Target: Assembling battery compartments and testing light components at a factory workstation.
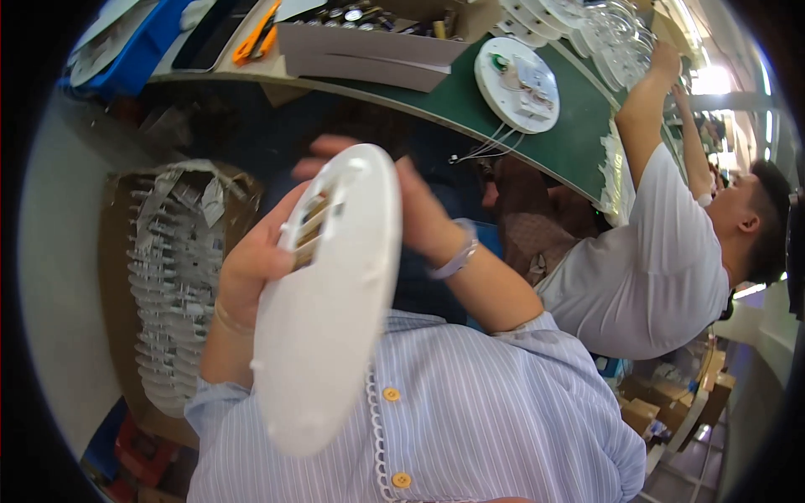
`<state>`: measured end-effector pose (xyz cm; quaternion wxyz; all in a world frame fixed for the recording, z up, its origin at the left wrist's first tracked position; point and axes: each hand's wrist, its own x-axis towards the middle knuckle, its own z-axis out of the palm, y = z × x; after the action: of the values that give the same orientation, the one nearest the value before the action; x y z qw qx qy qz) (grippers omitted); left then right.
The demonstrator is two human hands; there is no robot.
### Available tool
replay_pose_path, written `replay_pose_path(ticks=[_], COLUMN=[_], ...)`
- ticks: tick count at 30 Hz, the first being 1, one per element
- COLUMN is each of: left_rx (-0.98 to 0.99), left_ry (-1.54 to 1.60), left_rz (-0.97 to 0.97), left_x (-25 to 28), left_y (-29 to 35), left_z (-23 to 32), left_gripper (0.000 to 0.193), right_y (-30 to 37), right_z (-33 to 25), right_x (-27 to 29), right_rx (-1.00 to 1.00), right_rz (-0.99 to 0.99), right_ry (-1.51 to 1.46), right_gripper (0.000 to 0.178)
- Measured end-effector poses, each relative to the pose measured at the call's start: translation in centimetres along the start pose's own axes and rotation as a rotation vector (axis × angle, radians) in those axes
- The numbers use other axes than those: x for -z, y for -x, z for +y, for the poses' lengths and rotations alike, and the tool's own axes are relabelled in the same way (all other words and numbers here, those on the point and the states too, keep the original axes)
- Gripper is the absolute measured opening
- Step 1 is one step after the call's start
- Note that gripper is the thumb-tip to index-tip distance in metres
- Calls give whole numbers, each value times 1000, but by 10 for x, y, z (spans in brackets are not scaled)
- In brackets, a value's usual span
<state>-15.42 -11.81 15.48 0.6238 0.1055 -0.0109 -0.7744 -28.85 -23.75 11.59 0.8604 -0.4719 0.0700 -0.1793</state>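
Note:
Tilted on edge in front of my chest is a white round plastic disc with a slotted compartment near its upper end. Brown and gold cylinders, which look like batteries, lie in that compartment. My left hand grips the disc's left side, its thumb beside the compartment. My right hand, with a pale band at the wrist, is behind the disc's upper right edge. Blurred fingers show past the disc's upper left, apparently those of my right hand. Whether they press on the disc is hidden.
Ahead, a green-topped table carries a cardboard box of batteries, an orange cutter and a white disc with circuitry and wires. At left stands a carton of stacked white discs. A co-worker sits close at right.

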Motion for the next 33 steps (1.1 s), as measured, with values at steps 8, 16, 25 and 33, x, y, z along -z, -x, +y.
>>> replay_pose_path(ticks=[8,16,25,33], left_rx=[172,-62,-310,-414], left_ry=[157,116,79,22], left_rz=[-562,-475,-450,-561], left_x=[11,5,-5,8], left_y=[14,22,33,34], left_z=[29,32,17,26], left_gripper=[38,39,49,42], right_y=[24,42,45,26], right_z=[-14,-1,-6,-23], right_x=[-29,-3,-1,-17], right_rx=[-337,-54,-111,169], right_rz=[-252,-138,-16,-40], right_ry=[60,286,246,418], right_gripper=[16,17,19,22])
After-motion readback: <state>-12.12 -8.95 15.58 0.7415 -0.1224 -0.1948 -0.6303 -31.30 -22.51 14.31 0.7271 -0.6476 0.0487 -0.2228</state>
